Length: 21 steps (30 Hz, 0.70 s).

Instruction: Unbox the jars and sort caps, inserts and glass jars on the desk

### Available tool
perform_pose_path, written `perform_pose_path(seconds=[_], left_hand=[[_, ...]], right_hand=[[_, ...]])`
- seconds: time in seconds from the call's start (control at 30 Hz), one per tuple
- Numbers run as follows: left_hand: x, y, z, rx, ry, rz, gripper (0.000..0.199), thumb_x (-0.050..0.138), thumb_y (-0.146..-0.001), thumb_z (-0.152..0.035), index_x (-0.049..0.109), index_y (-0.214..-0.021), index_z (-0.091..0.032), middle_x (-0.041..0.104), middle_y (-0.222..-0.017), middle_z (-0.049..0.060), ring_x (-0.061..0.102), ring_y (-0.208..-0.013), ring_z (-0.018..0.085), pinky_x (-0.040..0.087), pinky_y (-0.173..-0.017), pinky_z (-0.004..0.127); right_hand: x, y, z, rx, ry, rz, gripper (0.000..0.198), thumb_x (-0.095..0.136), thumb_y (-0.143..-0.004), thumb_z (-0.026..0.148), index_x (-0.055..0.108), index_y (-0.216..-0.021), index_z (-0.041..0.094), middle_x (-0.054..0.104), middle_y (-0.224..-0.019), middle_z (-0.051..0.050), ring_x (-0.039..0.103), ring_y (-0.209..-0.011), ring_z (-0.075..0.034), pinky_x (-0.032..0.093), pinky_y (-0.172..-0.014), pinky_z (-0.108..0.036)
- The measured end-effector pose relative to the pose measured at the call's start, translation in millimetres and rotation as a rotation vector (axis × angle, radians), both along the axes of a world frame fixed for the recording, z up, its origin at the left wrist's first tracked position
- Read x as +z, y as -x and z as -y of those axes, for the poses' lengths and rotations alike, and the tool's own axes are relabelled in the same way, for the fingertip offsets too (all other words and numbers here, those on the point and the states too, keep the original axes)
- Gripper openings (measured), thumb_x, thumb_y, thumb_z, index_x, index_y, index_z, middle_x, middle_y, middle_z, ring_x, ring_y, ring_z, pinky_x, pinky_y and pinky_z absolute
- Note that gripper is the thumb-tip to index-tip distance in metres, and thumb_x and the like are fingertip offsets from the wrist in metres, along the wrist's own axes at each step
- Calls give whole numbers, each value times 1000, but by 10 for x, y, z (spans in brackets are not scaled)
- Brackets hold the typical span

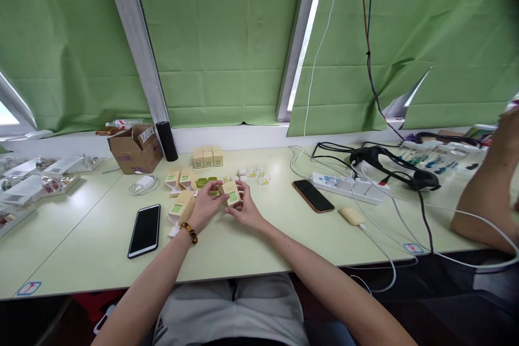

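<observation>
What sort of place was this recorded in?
Probably a shared indoor workroom, though the wider room is out of view. It shows in the long pale table, the row of small boxes toward its back, and another person's arm at the right.

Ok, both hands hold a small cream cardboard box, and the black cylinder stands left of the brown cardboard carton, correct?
No: the head view shows the black cylinder standing right of the brown cardboard carton, not left. The left hand and right hand do hold the box.
</observation>
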<state>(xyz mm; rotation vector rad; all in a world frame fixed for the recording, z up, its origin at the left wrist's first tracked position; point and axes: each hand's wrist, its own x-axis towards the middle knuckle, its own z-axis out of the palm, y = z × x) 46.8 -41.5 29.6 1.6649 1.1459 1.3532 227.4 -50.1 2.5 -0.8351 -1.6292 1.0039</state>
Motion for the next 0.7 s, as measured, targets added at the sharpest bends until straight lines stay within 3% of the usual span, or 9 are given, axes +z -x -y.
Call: perform_pose_path(seconds=[0.1,0.2,0.4,0.53,0.7], left_hand=[[7,-24,16,-26,-21,38,43,83,-79,-40,66,-114,-21,64,-131,11,60,-119,25,60,-89,36],[16,-20,9,-110,-43,144,39,74,-88,-46,65,-115,-19,64,-129,13,63,-114,23,61,-91,39],[30,-20,32,-206,-119,212,34,65,-97,-44,64,-120,-19,65,-126,13,64,-116,23,60,-99,44],[27,-33,49,-173,-146,141,32,66,-96,-40,64,-121,-20,66,-126,13,66,-113,23,61,-96,43],[16,-18,45,-151,-122,117,30,65,-97,-38,62,-120,-20,66,-127,13,68,-104,21,62,-88,39]], right_hand=[[46,-27,52,-41,-38,-24,78,77,-84,41,27,-143,31,43,-139,-13,59,-117,-25,59,-93,-44],[96,-89,58,6,16,-160,77,76,-84,50,27,-141,33,48,-138,-11,63,-115,-25,58,-97,-46],[184,-205,11,171,341,-449,51,57,-91,61,40,-132,33,64,-126,-9,68,-96,-27,59,-74,-44],[255,-200,33,170,391,-422,50,42,-96,60,51,-132,26,69,-119,-15,70,-94,-31,53,-66,-41],[255,-199,26,228,424,-352,61,29,-98,63,61,-125,18,74,-104,-19,68,-85,-30,53,-73,-45]])
